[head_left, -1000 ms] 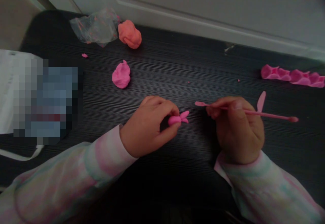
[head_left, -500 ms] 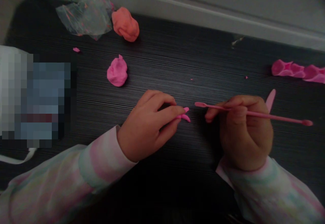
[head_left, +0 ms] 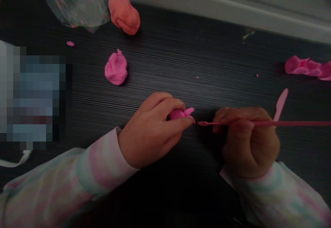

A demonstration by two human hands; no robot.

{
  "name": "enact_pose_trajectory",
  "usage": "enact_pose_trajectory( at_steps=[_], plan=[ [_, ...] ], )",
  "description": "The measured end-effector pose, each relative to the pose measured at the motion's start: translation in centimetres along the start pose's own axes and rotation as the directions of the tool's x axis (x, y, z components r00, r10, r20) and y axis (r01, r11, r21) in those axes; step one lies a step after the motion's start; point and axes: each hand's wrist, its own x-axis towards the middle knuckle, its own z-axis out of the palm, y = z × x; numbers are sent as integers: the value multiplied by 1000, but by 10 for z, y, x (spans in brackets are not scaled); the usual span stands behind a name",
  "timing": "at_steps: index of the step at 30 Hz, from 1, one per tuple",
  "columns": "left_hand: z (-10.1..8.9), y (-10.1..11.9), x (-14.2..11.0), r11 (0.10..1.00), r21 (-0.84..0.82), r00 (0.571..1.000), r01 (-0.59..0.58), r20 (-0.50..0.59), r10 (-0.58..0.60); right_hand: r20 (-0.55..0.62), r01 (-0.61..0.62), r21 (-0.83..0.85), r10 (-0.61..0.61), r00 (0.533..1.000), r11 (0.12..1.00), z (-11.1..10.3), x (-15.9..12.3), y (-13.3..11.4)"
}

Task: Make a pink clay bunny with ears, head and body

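Right grip [head_left: 250,143] apart from pink figure [head_left: 177,114]

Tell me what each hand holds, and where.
Left hand: small pink clay piece, by its rounded body. Right hand: thin pink tool, by its shaft.

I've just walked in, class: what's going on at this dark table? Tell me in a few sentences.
A person's left hand pinches a small pink piece with slim prongs. The right hand holds a thin pink tool, its flattened tip pointing at the piece, with a small gap between them. Beyond the left hand lie a pink lump and, farther back, an orange lump beside crumpled clear plastic.
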Motion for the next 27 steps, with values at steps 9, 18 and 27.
enact_pose_trajectory(
  at_steps=[9,18,27],
  plan=[
    [-1,0,1,1000,22,998,18,58,-19,84,74,-33,-71,994,997,-4,3,-3],
    [-2,1,1,1000,-1,998,30,63,-30,149,114,-2,-113,982,993,-4,4,0],
    [-1,0,0,999,-19,996,48,71,-47,72,74,-16,-72,995,997,-2,4,-2]
  ],
)
